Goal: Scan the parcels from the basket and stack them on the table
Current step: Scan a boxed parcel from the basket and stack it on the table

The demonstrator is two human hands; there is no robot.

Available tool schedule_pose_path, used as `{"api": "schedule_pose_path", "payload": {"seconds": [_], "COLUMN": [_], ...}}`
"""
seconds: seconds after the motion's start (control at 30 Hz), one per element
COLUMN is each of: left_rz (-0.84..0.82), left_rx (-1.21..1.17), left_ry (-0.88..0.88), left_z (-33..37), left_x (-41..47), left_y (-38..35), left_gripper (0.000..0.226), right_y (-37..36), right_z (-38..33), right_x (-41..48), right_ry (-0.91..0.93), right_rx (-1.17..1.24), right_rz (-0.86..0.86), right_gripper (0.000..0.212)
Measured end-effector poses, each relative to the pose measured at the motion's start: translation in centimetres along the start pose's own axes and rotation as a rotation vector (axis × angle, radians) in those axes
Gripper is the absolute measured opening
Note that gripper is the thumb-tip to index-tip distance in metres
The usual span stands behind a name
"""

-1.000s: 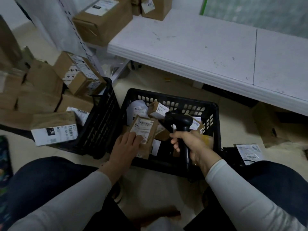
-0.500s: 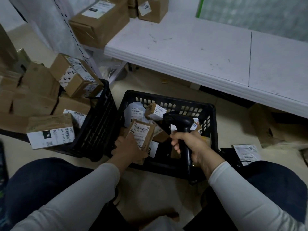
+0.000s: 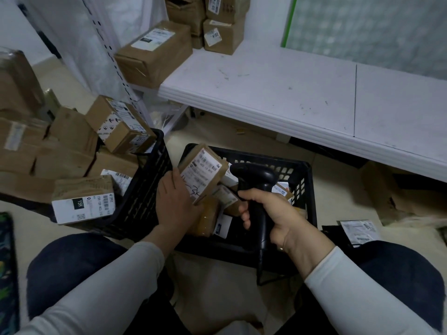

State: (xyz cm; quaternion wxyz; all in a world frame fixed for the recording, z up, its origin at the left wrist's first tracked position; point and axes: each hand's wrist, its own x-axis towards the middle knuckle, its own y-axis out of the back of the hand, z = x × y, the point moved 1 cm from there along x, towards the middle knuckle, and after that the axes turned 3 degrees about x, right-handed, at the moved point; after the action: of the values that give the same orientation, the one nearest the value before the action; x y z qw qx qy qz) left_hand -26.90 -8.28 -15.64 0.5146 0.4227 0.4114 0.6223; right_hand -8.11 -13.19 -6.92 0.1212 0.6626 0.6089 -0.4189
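One parcel (image 3: 202, 172), gripped by the left hand (image 3: 175, 201), tilts above the basket (image 3: 311, 197) rim; the right hand (image 3: 271, 213) curls round one scanner (image 3: 256, 176). The table (image 3: 278, 93) edge lies beyond, apart.

Both arms reach forward. The left hand (image 3: 176, 201) grips a parcel (image 3: 202, 171); the right hand (image 3: 273, 213) curls round a scanner (image 3: 255, 175) handle.

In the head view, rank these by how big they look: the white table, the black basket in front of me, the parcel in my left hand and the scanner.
1. white table
2. black basket
3. parcel and scanner: about alike, both partly hidden, so I won't rank them.
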Motion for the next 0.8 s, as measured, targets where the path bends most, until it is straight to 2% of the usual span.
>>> {"api": "schedule_pose_path", "payload": {"seconds": [0.13,0.5,0.8], "left_rz": [0.048,0.236,0.312], "left_rx": [-0.054,-0.179,-0.168], "left_ry": [0.03,0.035,-0.008], "left_z": [0.7,3.8,4.1], "left_x": [1.4,3.1,3.9], "left_y": [1.3,3.3,3.6], "left_gripper": [0.117,0.106,0.107], "right_y": [-1.4,-4.5,-5.2], "right_z": [-0.6,-2.9,-3.6], "right_x": [-1.5,-4.9,-5.4], "right_ry": [0.011,0.188,0.238], "right_rx": [0.049,0.142,0.171], "right_rz": [-0.073,-0.118,-0.053], "right_gripper": [0.011,0.016,0.028]}}
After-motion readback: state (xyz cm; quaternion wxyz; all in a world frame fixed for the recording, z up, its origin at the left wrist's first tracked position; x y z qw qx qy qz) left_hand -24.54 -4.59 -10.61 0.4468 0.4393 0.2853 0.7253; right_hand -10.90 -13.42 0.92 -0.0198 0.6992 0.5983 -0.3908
